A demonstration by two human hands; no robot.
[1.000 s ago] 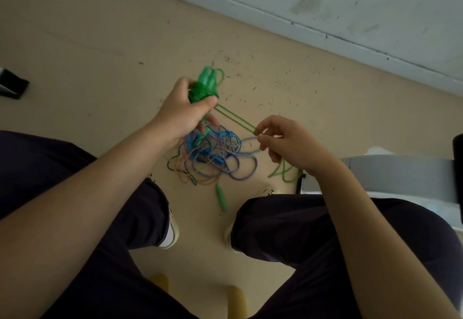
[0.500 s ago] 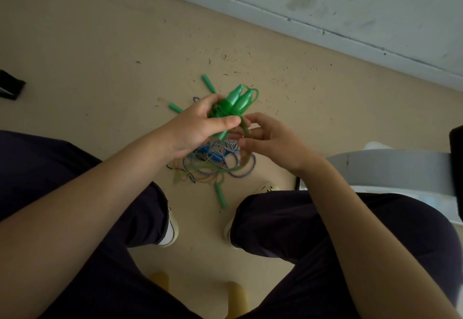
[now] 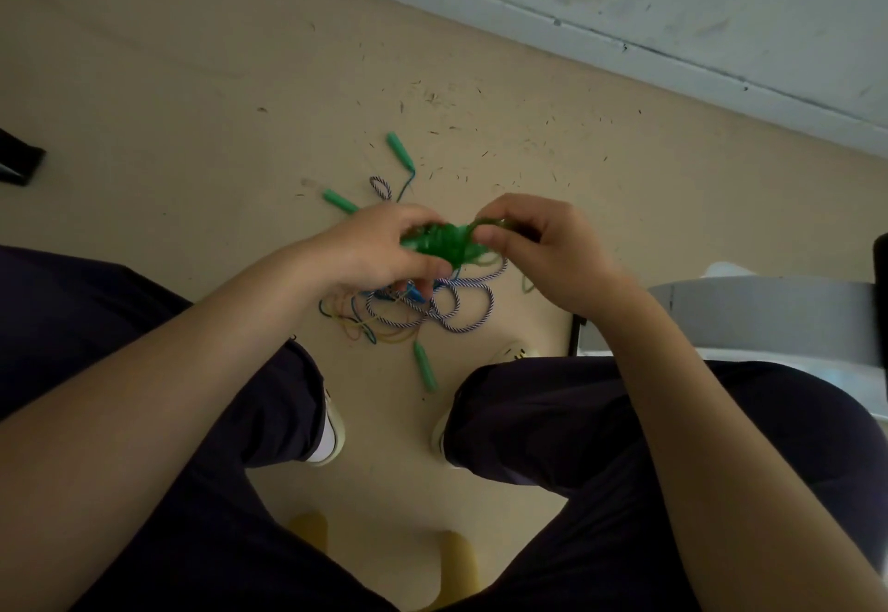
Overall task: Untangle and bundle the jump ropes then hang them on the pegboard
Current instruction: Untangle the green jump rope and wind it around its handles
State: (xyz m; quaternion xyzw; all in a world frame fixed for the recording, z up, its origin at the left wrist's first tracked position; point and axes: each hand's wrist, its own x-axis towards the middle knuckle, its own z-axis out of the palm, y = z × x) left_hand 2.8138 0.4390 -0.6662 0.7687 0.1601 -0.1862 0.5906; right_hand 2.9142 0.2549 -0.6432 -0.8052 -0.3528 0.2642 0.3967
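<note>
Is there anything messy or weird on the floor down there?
Yes. A tangled heap of blue-and-white striped, blue and yellow jump ropes lies knotted on the tan floor, with green plastic handles scattered around it. Dark specks of debris litter the floor near the wall. Both hands hold a green rope bundle.

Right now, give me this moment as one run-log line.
stage: bundling green rope | left hand: shut on green rope bundle | right hand: pinching its cord | rope tangle: on floor | pegboard: not in view
</note>
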